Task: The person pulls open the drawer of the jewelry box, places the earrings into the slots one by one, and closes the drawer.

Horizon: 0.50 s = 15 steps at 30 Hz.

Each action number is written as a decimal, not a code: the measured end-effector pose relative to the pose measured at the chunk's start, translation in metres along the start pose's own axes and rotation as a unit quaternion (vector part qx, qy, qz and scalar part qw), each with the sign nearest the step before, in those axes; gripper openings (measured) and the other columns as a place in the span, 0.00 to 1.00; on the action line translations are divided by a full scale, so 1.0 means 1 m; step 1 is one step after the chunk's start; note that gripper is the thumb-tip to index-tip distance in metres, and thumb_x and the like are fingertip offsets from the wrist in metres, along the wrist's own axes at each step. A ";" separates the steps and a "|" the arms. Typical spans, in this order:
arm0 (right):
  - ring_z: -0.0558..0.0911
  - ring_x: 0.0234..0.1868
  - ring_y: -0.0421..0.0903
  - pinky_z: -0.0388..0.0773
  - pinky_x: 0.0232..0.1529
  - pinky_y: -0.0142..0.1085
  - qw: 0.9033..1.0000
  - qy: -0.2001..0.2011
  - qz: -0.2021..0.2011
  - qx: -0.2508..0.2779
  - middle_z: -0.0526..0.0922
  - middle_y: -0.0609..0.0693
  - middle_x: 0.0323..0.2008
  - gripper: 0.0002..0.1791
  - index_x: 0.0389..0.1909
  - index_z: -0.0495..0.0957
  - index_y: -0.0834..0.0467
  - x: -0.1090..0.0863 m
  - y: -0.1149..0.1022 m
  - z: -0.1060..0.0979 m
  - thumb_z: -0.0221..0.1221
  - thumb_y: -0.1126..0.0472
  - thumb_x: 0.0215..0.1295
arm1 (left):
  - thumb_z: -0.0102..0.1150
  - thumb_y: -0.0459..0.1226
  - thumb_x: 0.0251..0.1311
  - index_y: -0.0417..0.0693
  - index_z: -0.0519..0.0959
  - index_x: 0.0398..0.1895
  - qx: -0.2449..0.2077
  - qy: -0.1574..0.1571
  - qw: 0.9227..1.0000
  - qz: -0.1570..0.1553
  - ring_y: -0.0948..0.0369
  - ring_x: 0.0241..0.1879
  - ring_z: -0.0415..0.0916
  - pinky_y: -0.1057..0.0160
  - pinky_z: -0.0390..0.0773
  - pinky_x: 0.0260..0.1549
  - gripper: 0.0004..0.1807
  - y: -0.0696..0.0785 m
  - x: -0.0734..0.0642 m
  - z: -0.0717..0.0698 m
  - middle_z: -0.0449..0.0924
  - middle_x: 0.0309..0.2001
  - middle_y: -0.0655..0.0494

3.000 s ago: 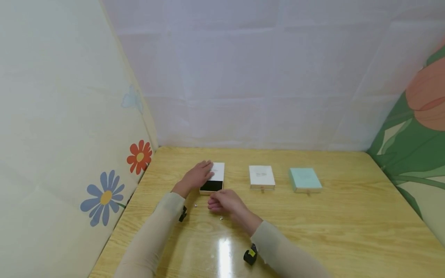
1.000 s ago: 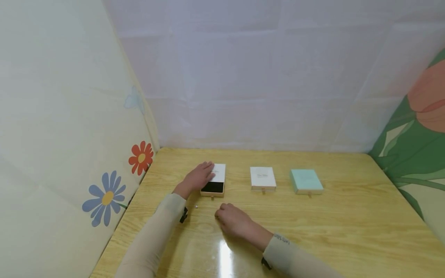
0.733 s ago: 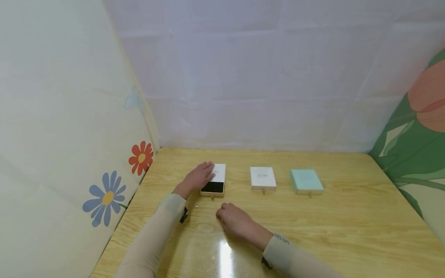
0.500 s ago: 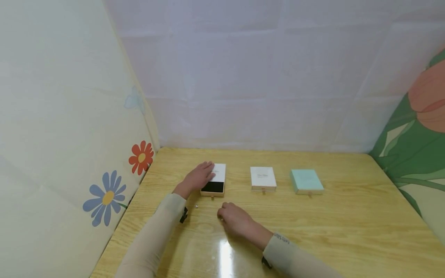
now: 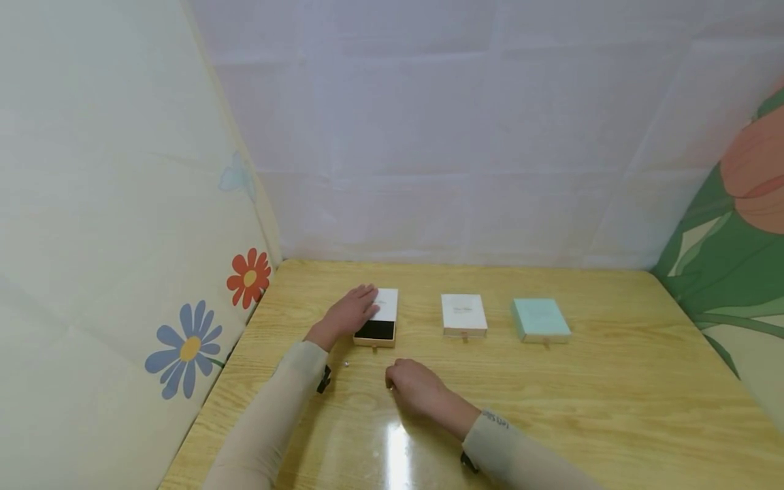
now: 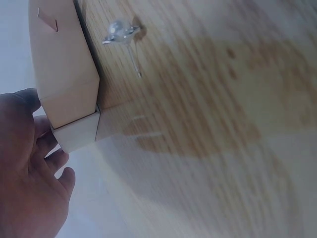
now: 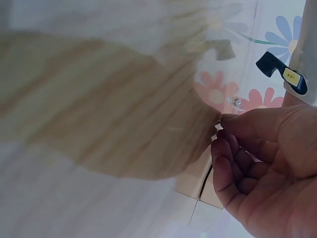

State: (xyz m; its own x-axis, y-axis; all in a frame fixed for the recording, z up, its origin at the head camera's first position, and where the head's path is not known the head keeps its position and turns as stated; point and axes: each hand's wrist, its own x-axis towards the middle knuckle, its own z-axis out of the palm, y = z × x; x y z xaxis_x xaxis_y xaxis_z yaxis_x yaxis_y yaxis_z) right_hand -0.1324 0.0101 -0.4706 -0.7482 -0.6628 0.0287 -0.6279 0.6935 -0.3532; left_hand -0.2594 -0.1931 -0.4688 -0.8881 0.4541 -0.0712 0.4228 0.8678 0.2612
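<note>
My left hand (image 5: 351, 310) rests on the white sleeve of a small drawer box (image 5: 386, 304), with its thumb and fingers across the top. The box's drawer (image 5: 375, 331) is partly pulled out and shows a black lining. In the right wrist view, my right hand (image 7: 267, 153) pinches a tiny earring (image 7: 219, 120) between thumb and index finger, low over the table; the fingertips cover most of it. A second stud earring (image 6: 119, 32), with clear stones and a thin post, lies on the table in front of the box.
A second white drawer box (image 5: 463, 313) and a mint-green one (image 5: 541, 318) stand to the right, both closed, each with a small ribbon tab. The wooden table (image 5: 612, 395) has a glossy surface. Flower-printed cloth (image 5: 110, 204) hangs along the left side.
My right hand has left the drawer's front, come nearer the body and taken hold of the earring that lay there. The left hand has stayed on the box.
</note>
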 end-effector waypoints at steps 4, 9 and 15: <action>0.80 0.32 0.45 0.82 0.36 0.34 1.000 0.001 0.004 0.006 0.81 0.49 0.29 0.04 0.31 0.84 0.58 0.000 0.000 0.000 0.63 0.70 0.61 | 0.38 0.48 0.81 0.39 0.57 0.79 0.005 -0.001 1.000 0.002 0.46 0.79 0.48 0.49 0.51 0.78 0.32 0.000 0.000 0.001 0.55 0.79 0.43; 0.79 0.30 0.43 0.81 0.34 0.33 0.999 -0.005 0.024 0.027 0.80 0.46 0.27 0.05 0.29 0.83 0.56 0.001 0.000 -0.001 0.63 0.69 0.61 | 0.38 0.48 0.81 0.39 0.56 0.79 0.004 -0.004 1.000 0.000 0.46 0.79 0.48 0.49 0.51 0.78 0.32 -0.001 0.001 0.001 0.54 0.79 0.43; 0.77 0.29 0.39 0.79 0.32 0.31 0.997 -0.012 0.046 0.060 0.80 0.44 0.27 0.04 0.30 0.82 0.56 0.002 0.001 -0.005 0.62 0.67 0.61 | 0.37 0.48 0.82 0.39 0.55 0.79 0.008 -0.010 1.000 -0.001 0.47 0.79 0.47 0.50 0.50 0.78 0.32 -0.002 0.002 0.003 0.52 0.79 0.44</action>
State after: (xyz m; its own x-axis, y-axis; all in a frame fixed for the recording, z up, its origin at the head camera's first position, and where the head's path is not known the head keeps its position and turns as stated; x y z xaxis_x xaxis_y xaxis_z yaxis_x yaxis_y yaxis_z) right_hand -0.1355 0.0110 -0.4661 -0.7958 -0.6047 -0.0305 -0.5253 0.7146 -0.4621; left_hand -0.2614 -0.1932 -0.4720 -0.8850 0.4568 -0.0898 0.4250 0.8715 0.2448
